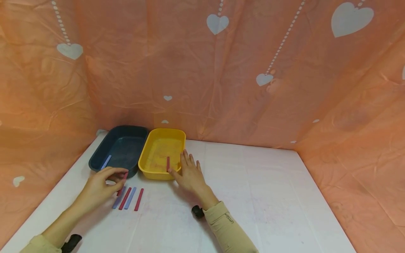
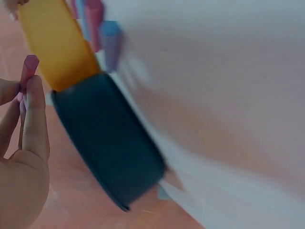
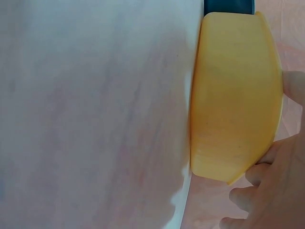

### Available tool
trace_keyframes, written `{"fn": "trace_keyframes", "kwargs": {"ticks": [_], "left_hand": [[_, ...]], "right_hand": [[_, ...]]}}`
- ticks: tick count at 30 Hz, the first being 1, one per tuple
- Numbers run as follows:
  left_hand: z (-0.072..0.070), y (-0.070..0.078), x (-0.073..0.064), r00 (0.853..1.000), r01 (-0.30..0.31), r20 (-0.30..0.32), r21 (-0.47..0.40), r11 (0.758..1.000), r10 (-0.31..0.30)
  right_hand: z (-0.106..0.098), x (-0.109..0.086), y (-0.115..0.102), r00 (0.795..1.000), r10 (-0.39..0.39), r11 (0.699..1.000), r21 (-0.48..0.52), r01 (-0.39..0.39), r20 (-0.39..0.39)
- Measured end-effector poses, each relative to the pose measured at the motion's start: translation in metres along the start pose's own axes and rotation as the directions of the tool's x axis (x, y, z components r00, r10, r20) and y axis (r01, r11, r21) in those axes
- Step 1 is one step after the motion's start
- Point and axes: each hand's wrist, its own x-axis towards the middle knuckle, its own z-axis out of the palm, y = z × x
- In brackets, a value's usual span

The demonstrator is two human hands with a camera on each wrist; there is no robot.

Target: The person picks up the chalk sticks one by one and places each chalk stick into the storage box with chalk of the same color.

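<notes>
My left hand (image 1: 101, 184) pinches a red hexagonal stick (image 2: 28, 67) between thumb and fingertips, just in front of the dark blue tray (image 1: 95, 165). Below it on the table lie blue and red sticks side by side, among them a blue stick (image 1: 130, 198) and a red stick (image 1: 139, 199). My right hand (image 1: 191, 175) rests on the yellow tray (image 3: 233, 95), thumb at its near rim and fairly straight fingers along its right side. Inside this tray is one red stick (image 1: 168, 164); a blue stick (image 1: 106, 161) leans in the dark tray.
Both trays stand side by side at the back left of the white table (image 1: 253, 196), close to an orange curtain (image 1: 190, 70) with white hearts. Curtain also hangs along the left and right sides. Each wrist carries a black camera (image 1: 197, 212).
</notes>
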Motion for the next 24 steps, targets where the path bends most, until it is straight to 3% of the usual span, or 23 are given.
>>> {"fn": "trace_keyframes", "kwargs": {"ticks": [6, 12, 18, 24], "left_hand": [[0.009, 0.018, 0.019, 1.0, 0.007, -0.028, 0.01, 1.0, -0.006], [0.018, 0.027, 0.04, 0.998, 0.062, 0.004, -0.006, 0.998, -0.062], [0.028, 0.032, 0.063, 0.998, 0.066, 0.02, -0.077, 0.995, -0.065], [0.04, 0.034, 0.085, 0.993, 0.098, 0.077, -0.148, 0.984, -0.087]], "right_hand": [[-0.001, 0.0, 0.001, 1.0, -0.019, 1.0, -0.018, 0.019, -0.004], [-0.002, 0.0, 0.002, 1.0, -0.022, 1.0, 0.011, 0.022, 0.003], [-0.002, 0.0, 0.001, 1.0, -0.029, 0.999, 0.02, 0.029, 0.003], [0.0, 0.0, 0.001, 0.999, -0.034, 0.999, 0.024, 0.034, -0.005]]}}
